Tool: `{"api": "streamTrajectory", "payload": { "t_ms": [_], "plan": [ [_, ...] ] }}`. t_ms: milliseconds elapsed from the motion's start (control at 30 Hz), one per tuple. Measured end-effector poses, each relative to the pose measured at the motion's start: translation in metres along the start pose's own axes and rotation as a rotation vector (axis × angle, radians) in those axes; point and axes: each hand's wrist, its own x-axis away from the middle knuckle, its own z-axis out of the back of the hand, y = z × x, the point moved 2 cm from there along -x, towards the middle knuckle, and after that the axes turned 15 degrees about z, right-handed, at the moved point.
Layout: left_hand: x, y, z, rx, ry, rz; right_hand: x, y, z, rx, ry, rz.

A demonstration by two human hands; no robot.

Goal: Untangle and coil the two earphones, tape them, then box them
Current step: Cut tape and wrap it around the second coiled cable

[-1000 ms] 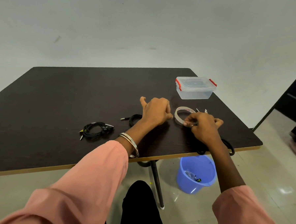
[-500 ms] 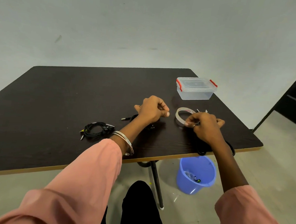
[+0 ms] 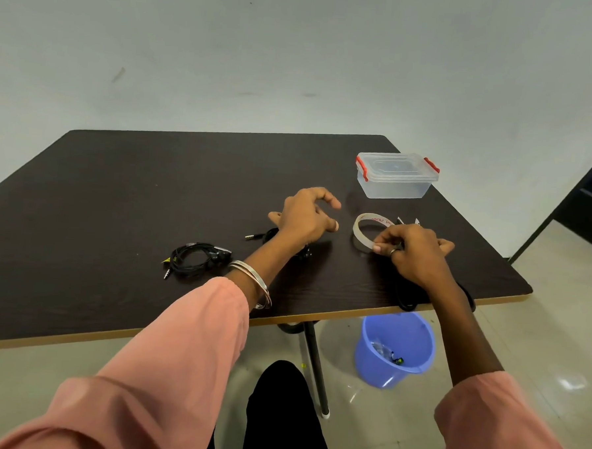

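Note:
A coiled black earphone lies on the dark table at the left. A second black earphone lies under my left wrist, its plug sticking out to the left. My left hand hovers above it with loosely curled fingers, holding nothing. My right hand pinches the near side of the clear tape roll. The clear box with red clips stands shut at the back right.
Scissors lie behind my right hand, tips showing and black handles at the table's front edge. A blue bucket stands on the floor under that edge. A table leg runs down between my knees and the bucket.
My left hand has lifted off the second earphone and opened its fingers, moving toward the tape roll. My right hand has stayed on the tape.

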Motion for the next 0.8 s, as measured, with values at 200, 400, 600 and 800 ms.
{"api": "streamTrajectory", "payload": {
  "t_ms": [200,400,600,800],
  "plan": [
    [0.0,0.0,-0.002,-0.09,0.019,0.056,-0.003,-0.002,-0.001,0.043,-0.028,0.005],
    [-0.005,-0.002,0.0,-0.198,0.166,0.066,-0.008,0.003,0.004,0.141,-0.065,-0.015],
    [-0.023,-0.013,0.018,-0.186,0.277,0.186,-0.021,0.011,0.01,0.172,-0.129,-0.022],
    [-0.022,-0.01,0.014,-0.146,0.158,0.153,-0.027,0.013,0.009,0.109,-0.138,-0.019]
  ]
}}
